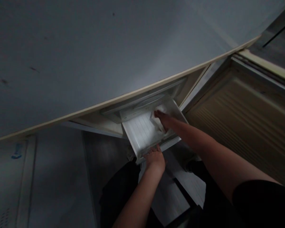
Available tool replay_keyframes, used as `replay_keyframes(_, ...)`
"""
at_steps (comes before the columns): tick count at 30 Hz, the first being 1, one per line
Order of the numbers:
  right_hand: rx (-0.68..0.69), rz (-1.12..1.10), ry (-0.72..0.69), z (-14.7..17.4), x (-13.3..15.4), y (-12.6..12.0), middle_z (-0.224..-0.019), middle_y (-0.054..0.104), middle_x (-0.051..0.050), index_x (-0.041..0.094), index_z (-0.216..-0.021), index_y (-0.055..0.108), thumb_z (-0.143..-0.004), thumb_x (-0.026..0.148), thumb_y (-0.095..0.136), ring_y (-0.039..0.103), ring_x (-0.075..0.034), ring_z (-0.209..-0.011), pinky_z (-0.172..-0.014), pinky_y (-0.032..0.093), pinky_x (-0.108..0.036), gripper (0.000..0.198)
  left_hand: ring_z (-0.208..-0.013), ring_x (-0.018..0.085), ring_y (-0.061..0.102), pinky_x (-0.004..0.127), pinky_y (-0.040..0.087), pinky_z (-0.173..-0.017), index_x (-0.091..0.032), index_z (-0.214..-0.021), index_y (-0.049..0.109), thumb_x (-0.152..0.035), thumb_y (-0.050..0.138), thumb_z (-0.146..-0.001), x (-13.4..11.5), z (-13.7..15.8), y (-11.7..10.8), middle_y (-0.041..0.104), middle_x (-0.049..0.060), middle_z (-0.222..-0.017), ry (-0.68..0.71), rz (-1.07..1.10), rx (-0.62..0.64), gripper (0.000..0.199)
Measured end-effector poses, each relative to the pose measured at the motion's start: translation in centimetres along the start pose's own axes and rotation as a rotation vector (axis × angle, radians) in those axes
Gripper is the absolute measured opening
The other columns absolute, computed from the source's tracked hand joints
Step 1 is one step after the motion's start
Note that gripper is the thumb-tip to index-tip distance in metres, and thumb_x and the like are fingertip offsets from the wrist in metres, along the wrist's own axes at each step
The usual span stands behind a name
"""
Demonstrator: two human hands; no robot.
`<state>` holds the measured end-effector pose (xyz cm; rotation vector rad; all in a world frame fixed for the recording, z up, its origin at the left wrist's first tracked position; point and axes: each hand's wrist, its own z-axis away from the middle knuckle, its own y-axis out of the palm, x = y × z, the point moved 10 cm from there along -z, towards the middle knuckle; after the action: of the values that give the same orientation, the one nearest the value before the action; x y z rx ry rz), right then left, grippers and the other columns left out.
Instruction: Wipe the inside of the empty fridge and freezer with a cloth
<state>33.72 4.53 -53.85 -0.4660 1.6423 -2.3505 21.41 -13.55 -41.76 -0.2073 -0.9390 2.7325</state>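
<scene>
The drawer (140, 126) stands out from the cabinet (133, 47), and the door (228, 117) is at its right. The left hand (155, 158) lies at the drawer's front edge. The right hand (163, 121) is inside, with a cloth (156, 123).

A broad gray surface (109, 57), marked with dark specks (4, 81), spanned the upper view. To the right, a ribbed, yellowish door (247, 120) stood open. At lower left, a pale panel (7, 183) bore a blue mark (16, 156).

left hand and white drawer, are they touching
Touching: the head view shows the left hand laid on the near edge of the white drawer, with no gap between them.
</scene>
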Motion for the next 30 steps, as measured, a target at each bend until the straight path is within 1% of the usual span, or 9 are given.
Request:
replay_keyframes(5, 0.115, 0.081, -0.457, -0.5, 14.5, 2.2, -0.17, -0.001, -0.019, 0.018, -0.163, 0.027, -0.05, 0.052, 0.09, -0.001, -0.049, -0.155, -0.124, 0.01, -0.063, 0.134, -0.139, 0.038, 0.05, 0.053, 0.048, -0.109, -0.015, -0.158, 0.033, -0.041, 0.064, -0.09, 0.1, 0.1, -0.2, 0.043, 0.025, -0.157, -0.006, 0.001, 0.005, 0.079)
replay_keyframes(7, 0.117, 0.079, -0.531, -0.7, 18.3, 2.7, -0.17, 0.0, -0.02, 0.014, -0.163, 0.025, -0.059, 0.052, 0.086, 0.0, -0.047, -0.156, -0.124, 0.009, -0.063, 0.126, -0.14, 0.037, 0.049, 0.05, 0.048, -0.109, -0.013, -0.157, 0.033, -0.04, 0.063, -0.091, 0.1, 0.0, -0.1, 0.042, 0.025, -0.158, 0.01, 0.005, 0.013, 0.077)
replay_keyframes(9, 0.117, 0.078, -0.558, -0.8, 19.7, 3.0, -0.17, 0.002, -0.02, 0.011, -0.163, 0.024, -0.064, 0.05, 0.083, 0.002, -0.044, -0.157, -0.125, 0.011, -0.06, 0.121, -0.141, 0.038, 0.048, 0.05, 0.048, -0.108, -0.011, -0.158, 0.032, -0.041, 0.062, -0.091, 0.1, -0.1, -0.1, 0.04, 0.025, -0.159, 0.022, 0.016, 0.01, 0.079)
replay_keyframes(11, 0.126, 0.068, -0.56, -0.6, 18.7, 2.8, -0.17, 0.002, -0.017, 0.015, -0.164, 0.022, -0.062, 0.048, 0.086, 0.004, -0.041, -0.158, -0.126, 0.013, -0.055, 0.125, -0.139, 0.038, 0.05, 0.05, 0.049, -0.107, -0.01, -0.159, 0.029, -0.041, 0.063, -0.091, 0.1, -0.1, -0.2, 0.044, 0.026, -0.156, 0.022, 0.021, -0.005, 0.082)
replay_keyframes(13, 0.162, 0.05, -0.508, 0.0, 15.5, 2.3, -0.171, 0.001, -0.014, 0.021, -0.165, 0.019, -0.055, 0.047, 0.092, 0.002, -0.039, -0.158, -0.127, 0.011, -0.052, 0.135, -0.137, 0.038, 0.052, 0.05, 0.049, -0.107, -0.01, -0.159, 0.028, -0.041, 0.065, -0.09, 0.0, -0.1, -0.4, 0.049, 0.027, -0.151, 0.019, 0.013, -0.016, 0.084)
replay_keyframes(19, 0.17, 0.022, -0.173, 3.3, 2.0, 1.0, -0.169, -0.006, -0.022, 0.015, -0.166, 0.013, -0.055, 0.039, 0.094, 0.0, -0.042, -0.157, -0.126, 0.014, -0.053, 0.14, -0.141, 0.038, 0.048, 0.052, 0.047, -0.11, -0.013, -0.158, 0.033, -0.044, 0.066, -0.09, 0.0, 0.2, -0.4, 0.043, 0.027, -0.156, 0.028, -0.013, -0.03, 0.081)
replay_keyframes(22, 0.132, 0.007, 0.004, 4.4, -1.4, 1.0, -0.168, -0.008, -0.023, 0.014, -0.166, 0.01, -0.051, 0.035, 0.095, -0.001, -0.044, -0.156, -0.125, 0.017, -0.053, 0.145, -0.141, 0.039, 0.048, 0.054, 0.048, -0.108, -0.014, -0.159, 0.029, -0.044, 0.067, -0.09, 0.3, 0.2, -0.2, 0.039, 0.027, -0.158, 0.036, -0.014, -0.024, 0.085)
replay_keyframes(26, 0.129, -0.026, 0.108, 2.9, 1.3, 0.8, -0.167, -0.007, -0.028, 0.015, -0.166, 0.013, -0.044, 0.047, 0.098, -0.004, -0.056, -0.152, -0.119, 0.017, -0.068, 0.153, -0.141, 0.038, 0.049, 0.052, 0.048, -0.109, -0.015, -0.159, 0.03, -0.044, 0.066, -0.09, 0.3, 0.2, -0.2, 0.04, 0.025, -0.158, 0.058, -0.019, -0.027, 0.084)
replay_keyframes(30, 0.216, 0.025, -0.121, -0.3, 10.3, 1.4, -0.168, -0.009, -0.023, 0.026, -0.166, 0.015, -0.048, 0.054, 0.096, -0.007, -0.055, -0.151, -0.118, 0.011, -0.073, 0.146, -0.139, 0.036, 0.051, 0.049, 0.048, -0.11, -0.014, -0.159, 0.031, -0.041, 0.066, -0.09, -0.1, 0.0, -0.2, 0.045, 0.024, -0.155, 0.028, -0.044, -0.041, 0.082)
